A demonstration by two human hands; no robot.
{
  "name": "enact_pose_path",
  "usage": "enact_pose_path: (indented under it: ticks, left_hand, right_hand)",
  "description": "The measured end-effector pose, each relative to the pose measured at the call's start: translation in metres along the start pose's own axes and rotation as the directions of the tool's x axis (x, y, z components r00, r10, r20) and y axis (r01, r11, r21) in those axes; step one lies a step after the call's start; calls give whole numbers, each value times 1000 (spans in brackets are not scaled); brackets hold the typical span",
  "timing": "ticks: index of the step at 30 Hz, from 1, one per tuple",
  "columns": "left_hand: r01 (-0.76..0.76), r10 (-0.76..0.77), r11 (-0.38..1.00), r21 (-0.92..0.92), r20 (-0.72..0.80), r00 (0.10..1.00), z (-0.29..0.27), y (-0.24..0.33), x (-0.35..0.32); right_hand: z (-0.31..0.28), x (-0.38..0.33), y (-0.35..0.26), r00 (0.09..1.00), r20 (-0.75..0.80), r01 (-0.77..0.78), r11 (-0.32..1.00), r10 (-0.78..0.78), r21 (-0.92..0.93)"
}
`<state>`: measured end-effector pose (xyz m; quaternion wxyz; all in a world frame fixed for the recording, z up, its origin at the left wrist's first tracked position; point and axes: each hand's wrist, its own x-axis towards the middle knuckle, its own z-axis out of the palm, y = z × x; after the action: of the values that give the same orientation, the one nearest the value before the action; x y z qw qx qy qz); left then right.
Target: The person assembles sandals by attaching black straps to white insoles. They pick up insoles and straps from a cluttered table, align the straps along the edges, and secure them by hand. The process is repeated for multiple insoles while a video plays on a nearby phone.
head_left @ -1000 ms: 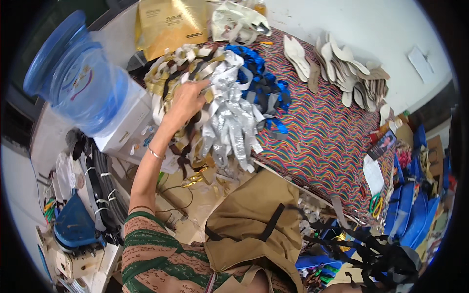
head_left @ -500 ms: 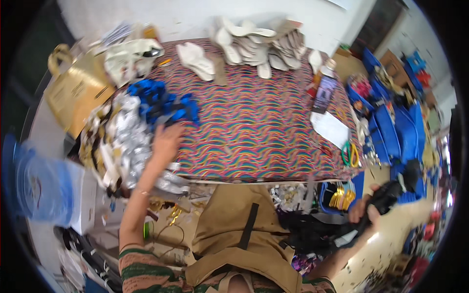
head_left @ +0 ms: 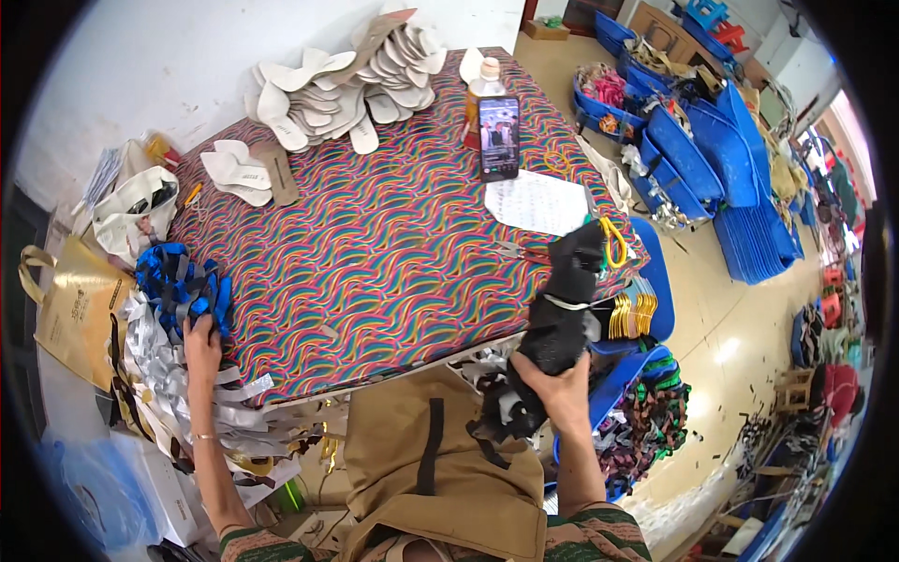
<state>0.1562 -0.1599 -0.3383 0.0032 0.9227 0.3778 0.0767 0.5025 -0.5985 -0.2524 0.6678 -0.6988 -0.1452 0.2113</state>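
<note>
My right hand [head_left: 560, 386] is closed round a bundle of black straps [head_left: 562, 323], tied at its middle with a thin white band. The bundle stands up past the table's front edge, and its loose lower ends hang over my brown apron [head_left: 398, 459]. On the left, my left hand [head_left: 202, 348] rests with its fingers apart at the near side of a heap of blue straps [head_left: 183, 286]. Silver straps [head_left: 154, 351] lie beside and under that hand, spilling over the table's left front corner.
White shoe insoles [head_left: 318, 94] are stacked at the back. A phone [head_left: 499, 138] leans against a bottle [head_left: 488, 80], behind a white paper sheet [head_left: 538, 203]. Yellow-handled scissors [head_left: 613, 245] lie at the right edge. Blue baskets [head_left: 679, 173] stand on the floor beyond.
My view has turned to the right. The black bundle has come from low on the right up to the table's front edge. My left hand has stayed by the blue straps.
</note>
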Motion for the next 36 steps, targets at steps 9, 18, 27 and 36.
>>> enact_pose_path:
  ticks: [9, 18, 27, 36]
  left_hand:
    - [126, 223, 49, -991, 134, 965, -65, 339, 1]
    - [390, 225, -558, -732, 319, 921, -24, 397, 0]
    - [396, 186, -347, -850, 351, 918, -45, 396, -3]
    - [536, 284, -317, -783, 460, 841, -44, 379, -4]
  right_hand:
    - [16, 17, 39, 963, 121, 268, 821, -240, -504]
    - [22, 6, 36, 902, 181, 428, 747, -393, -508]
    - [-3, 35, 4, 841, 268, 528, 820, -470, -221]
    - [-7, 67, 23, 802, 582, 43, 986, -132, 163]
